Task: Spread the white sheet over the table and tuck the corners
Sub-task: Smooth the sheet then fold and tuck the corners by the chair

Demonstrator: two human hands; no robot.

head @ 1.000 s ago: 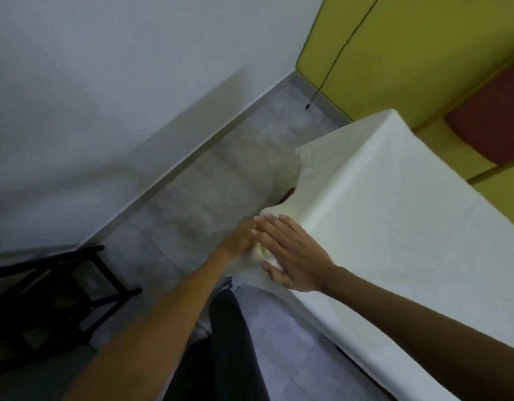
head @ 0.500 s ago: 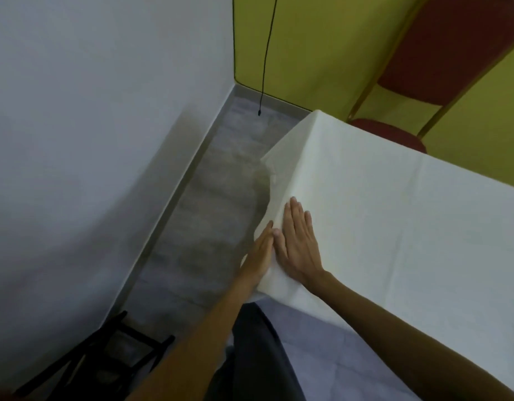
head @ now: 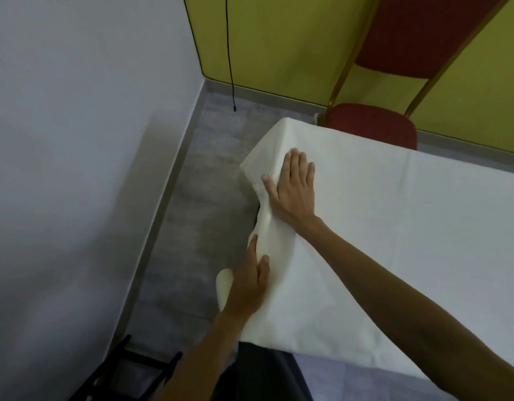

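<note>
One white sheet lies with two hands on it. Beyond the sheet stands one red chair; one black cord hangs there.

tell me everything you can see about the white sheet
The white sheet is plain off-white cloth with a faint weave, covering the whole visible tabletop and hanging over its edges. Along the left edge it bunches into a raised fold. The right hand presses flat on top; the left hand pushes the fold at the side.
</note>
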